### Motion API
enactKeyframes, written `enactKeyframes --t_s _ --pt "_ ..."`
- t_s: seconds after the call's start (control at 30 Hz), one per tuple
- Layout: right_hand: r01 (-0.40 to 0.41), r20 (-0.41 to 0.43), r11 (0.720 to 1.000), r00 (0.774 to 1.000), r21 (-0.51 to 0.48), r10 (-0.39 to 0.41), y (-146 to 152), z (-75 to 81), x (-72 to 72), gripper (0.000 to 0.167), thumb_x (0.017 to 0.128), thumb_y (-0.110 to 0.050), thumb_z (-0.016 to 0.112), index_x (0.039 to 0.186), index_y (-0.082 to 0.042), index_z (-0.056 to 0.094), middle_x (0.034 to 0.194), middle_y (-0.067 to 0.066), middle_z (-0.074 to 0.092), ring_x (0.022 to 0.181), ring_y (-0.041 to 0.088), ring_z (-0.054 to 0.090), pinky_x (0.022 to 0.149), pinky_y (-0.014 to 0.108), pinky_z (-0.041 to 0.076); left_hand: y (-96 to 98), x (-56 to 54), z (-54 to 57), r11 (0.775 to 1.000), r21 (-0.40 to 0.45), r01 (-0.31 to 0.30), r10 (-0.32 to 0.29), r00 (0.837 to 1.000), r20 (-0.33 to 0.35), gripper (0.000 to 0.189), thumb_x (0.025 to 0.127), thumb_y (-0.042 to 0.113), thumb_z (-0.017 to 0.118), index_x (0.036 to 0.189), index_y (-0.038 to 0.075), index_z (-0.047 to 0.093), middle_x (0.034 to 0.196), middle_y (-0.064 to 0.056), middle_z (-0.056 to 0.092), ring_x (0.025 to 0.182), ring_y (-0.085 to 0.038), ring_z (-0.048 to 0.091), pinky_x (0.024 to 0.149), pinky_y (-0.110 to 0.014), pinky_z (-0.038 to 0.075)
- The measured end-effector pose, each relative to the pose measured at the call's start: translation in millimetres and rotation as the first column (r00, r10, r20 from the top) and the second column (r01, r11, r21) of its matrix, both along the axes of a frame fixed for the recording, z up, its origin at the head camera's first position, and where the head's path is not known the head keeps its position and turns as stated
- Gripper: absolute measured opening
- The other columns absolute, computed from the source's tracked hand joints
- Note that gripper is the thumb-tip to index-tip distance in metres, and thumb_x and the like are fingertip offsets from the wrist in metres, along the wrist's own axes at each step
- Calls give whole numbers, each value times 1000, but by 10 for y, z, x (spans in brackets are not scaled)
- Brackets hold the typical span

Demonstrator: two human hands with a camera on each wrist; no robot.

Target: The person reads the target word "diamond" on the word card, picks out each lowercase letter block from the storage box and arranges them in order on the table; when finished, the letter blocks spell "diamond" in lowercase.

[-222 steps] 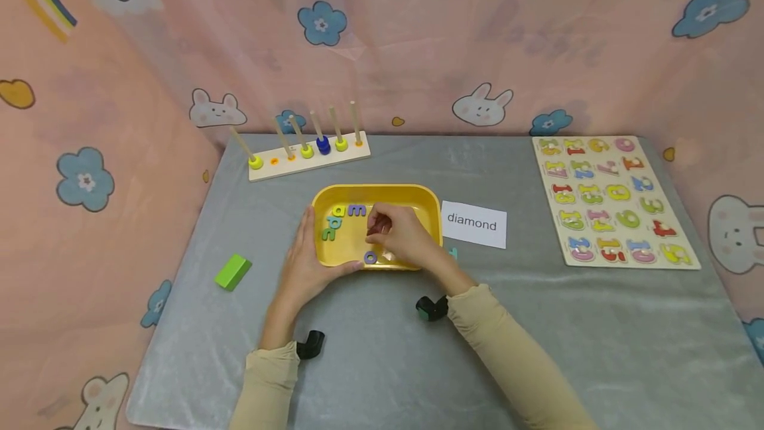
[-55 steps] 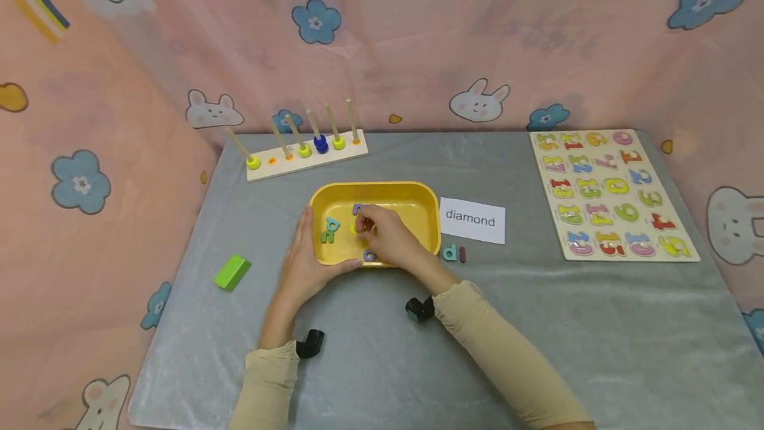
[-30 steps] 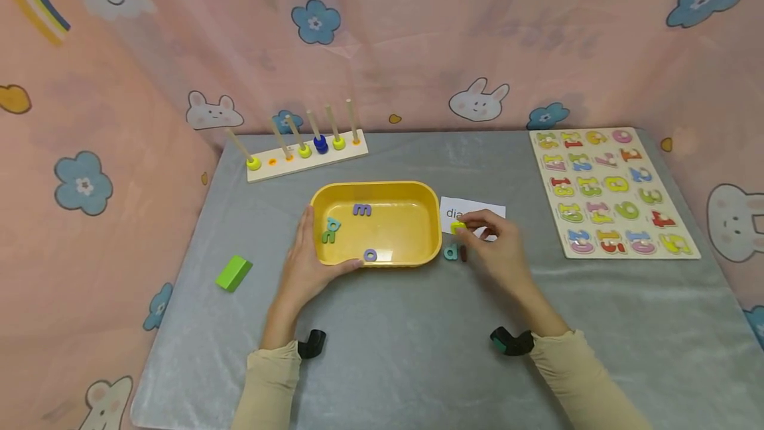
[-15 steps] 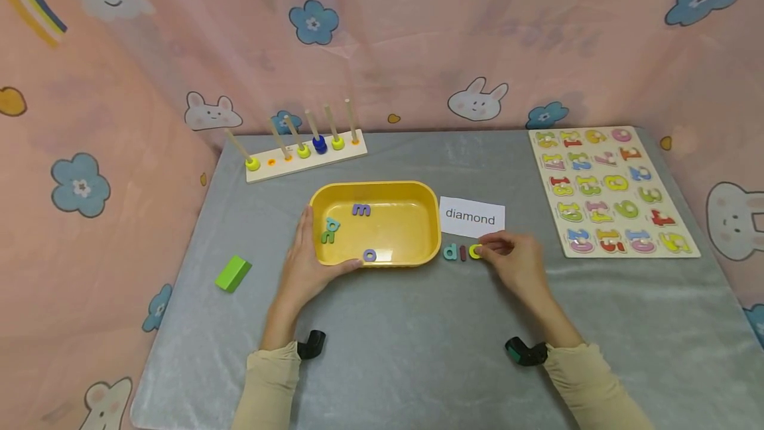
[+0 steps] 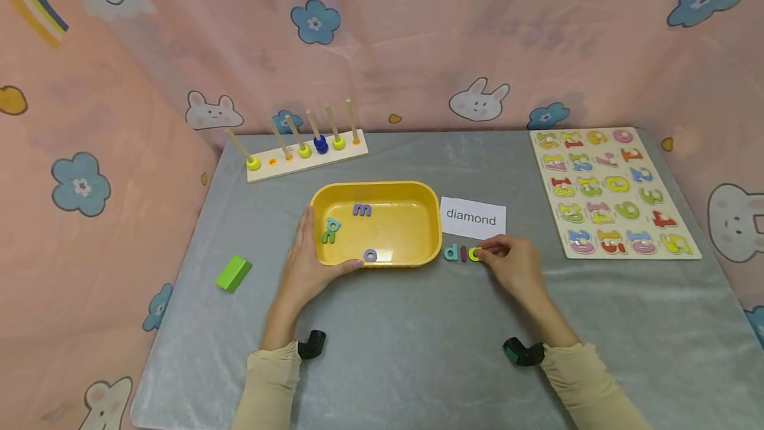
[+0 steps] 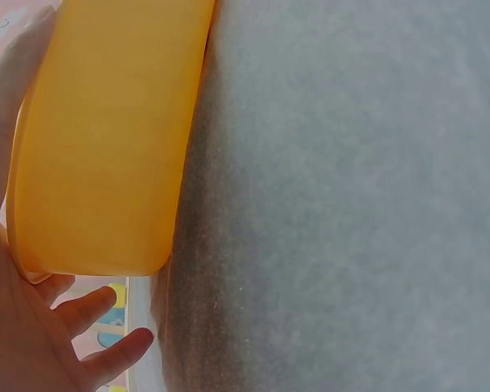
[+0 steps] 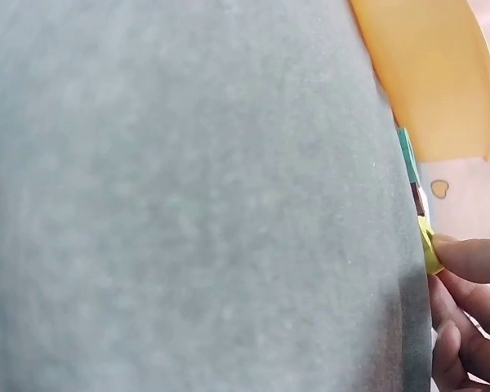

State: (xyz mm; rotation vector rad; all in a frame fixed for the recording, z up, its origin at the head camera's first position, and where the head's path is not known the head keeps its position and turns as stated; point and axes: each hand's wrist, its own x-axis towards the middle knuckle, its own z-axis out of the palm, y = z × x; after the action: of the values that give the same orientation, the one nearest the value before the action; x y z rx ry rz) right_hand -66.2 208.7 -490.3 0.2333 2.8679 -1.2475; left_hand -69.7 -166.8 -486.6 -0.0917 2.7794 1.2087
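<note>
My left hand (image 5: 306,254) holds the yellow tray (image 5: 412,260) at its near left corner, thumb along the front and fingers along the left side. In the left wrist view the fingers look fairly straight beside the tray wall (image 6: 114,147). Inside lie a purple m (image 5: 361,210), a teal letter (image 5: 333,225), a green letter (image 5: 328,237) and a purple o (image 5: 370,255). My right hand (image 5: 513,264) pinches a yellow letter (image 7: 430,249) against the table, its shape partly covered. To its left, in line, are a teal d (image 5: 450,253) and a thin dark red letter (image 5: 463,253).
A white card (image 5: 473,217) reading "diamond" lies behind the row of letters. A number puzzle board (image 5: 615,194) is at the right. A peg stand with rings (image 5: 307,160) stands at the back left, a green block (image 5: 233,273) at the left. Grey cloth (image 5: 406,350) covers the table.
My right hand took the yellow letter out of the tray, carried it right past the card and set it down beside the dark red letter. The left hand stays at the tray.
</note>
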Motion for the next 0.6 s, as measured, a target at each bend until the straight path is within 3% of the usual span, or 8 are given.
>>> enactKeyframes --t_s 0.4,0.6 --pt "-8 -35 998 999 60 10 -39 -27 -9 13 90 -3 80 100 2 72 90 19 70 78 26 57 69 33 39 2 9 0 1000 9 -4 4 1000 -1 147 69 63 95 172 27 -3 181 1 3 162 -40 24 126 -69 25" --pt "-20 -67 998 997 65 25 -93 84 -32 11 92 -5 78 100 -1 71 89 16 71 74 22 53 67 30 38 7 9 7 1000 14 -5 5 1000 3 147 69 63 94 172 26 -3 181 1 3 161 -41 24 125 -69 25"
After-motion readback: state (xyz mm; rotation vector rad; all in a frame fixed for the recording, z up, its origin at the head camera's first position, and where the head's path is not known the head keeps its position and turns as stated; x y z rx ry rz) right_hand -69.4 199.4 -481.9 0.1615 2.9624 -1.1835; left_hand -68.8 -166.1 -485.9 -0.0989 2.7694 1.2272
